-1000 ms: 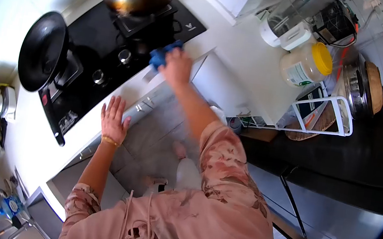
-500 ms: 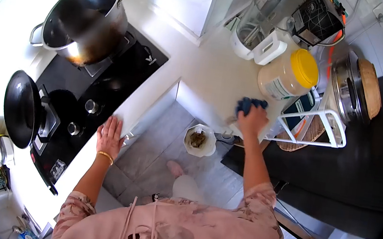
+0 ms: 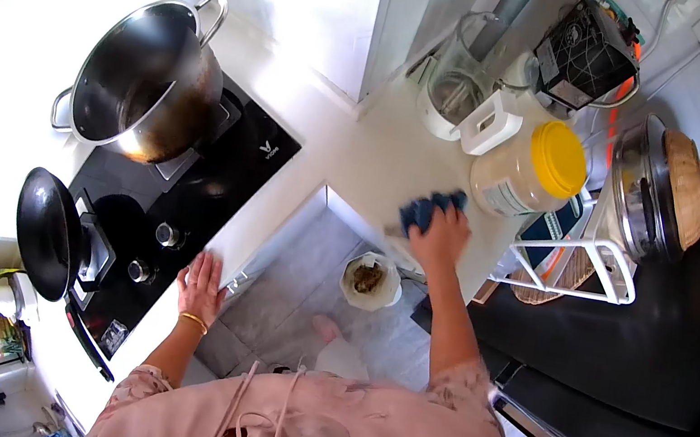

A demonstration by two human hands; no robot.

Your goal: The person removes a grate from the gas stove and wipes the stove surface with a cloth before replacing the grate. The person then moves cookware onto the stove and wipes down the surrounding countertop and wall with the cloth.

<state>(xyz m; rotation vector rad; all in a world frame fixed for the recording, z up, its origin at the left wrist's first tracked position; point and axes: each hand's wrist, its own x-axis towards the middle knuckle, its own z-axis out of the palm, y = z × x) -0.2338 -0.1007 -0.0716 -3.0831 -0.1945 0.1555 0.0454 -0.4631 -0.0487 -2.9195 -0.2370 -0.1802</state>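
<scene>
My right hand (image 3: 440, 240) presses a bunched dark blue cloth (image 3: 430, 210) against the pale countertop (image 3: 378, 154), close to its front edge. Just beyond the cloth stands a big jar (image 3: 508, 175) with a yellow lid and a white handle. On the left, my left hand (image 3: 200, 286) lies flat with fingers stretched on the counter edge beside the black gas stove (image 3: 217, 188). It holds nothing. The underside of the cloth and part of my right fingers are hidden.
A large steel pot (image 3: 148, 77) and a black wok (image 3: 47, 233) sit on the stove. A glass blender jug (image 3: 457, 89) is at the back. Right are a white wire rack (image 3: 582, 255) and glass lids (image 3: 634, 190). A waste bin (image 3: 371, 281) stands on the floor.
My right hand has slid the cloth a little left along the counter. My left hand stays on the counter edge. The whole view has shifted slightly downward.
</scene>
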